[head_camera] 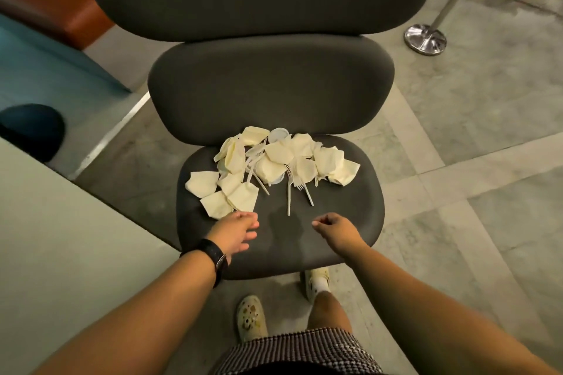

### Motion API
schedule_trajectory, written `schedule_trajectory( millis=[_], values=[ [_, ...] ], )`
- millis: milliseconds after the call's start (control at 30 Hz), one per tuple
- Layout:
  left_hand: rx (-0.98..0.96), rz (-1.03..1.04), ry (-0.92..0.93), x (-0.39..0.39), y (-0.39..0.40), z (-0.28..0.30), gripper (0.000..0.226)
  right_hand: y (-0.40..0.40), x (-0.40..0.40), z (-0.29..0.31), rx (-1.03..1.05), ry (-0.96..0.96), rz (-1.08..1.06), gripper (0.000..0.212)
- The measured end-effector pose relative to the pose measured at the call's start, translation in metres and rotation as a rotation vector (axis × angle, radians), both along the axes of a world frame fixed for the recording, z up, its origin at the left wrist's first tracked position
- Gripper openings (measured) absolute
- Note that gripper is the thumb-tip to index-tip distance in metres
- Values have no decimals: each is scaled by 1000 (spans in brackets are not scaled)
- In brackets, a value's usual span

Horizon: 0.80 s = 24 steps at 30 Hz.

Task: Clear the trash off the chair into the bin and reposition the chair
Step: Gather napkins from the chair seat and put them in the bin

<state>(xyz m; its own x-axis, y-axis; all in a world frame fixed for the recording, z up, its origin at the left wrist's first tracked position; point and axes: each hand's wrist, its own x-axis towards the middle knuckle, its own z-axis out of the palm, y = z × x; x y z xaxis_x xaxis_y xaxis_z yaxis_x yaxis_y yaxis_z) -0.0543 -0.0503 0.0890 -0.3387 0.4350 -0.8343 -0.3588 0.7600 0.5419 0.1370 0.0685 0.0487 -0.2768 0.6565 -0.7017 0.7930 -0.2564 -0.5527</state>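
A dark grey padded chair point(341, 216) stands in front of me, its seat facing me. On the seat lies a heap of trash: several cream paper napkins point(274, 158), white plastic forks point(289, 192) and a small white plastic lid point(277, 134). My left hand point(236, 231), with a black watch on the wrist, hovers over the seat's front, fingers relaxed, just short of the nearest napkin point(217, 205). My right hand point(335, 227) hangs over the seat to the right, fingers loosely curled and holding nothing. No bin is in view.
A pale table edge point(61, 237) runs along the left, close to the chair. A dark round object point(33, 129) sits on the floor at far left. A chrome stanchion base point(425, 39) stands on the marble floor at the upper right. My feet are under the seat's front.
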Motion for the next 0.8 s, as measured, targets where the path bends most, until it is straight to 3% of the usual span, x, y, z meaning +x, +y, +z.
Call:
schedule_trajectory(
  millis=[233,567,800],
  values=[
    [-109,183,-16,1,58,-32,22,103,-11,-45,-23,-49,-18,19],
    [-182,228,-104,32,163,-98,21,248,-10,-117,111,-231,-147,60],
    [-208,208,-118,35,208,-122,21,272,-41,-148,200,-384,137,87]
  ],
)
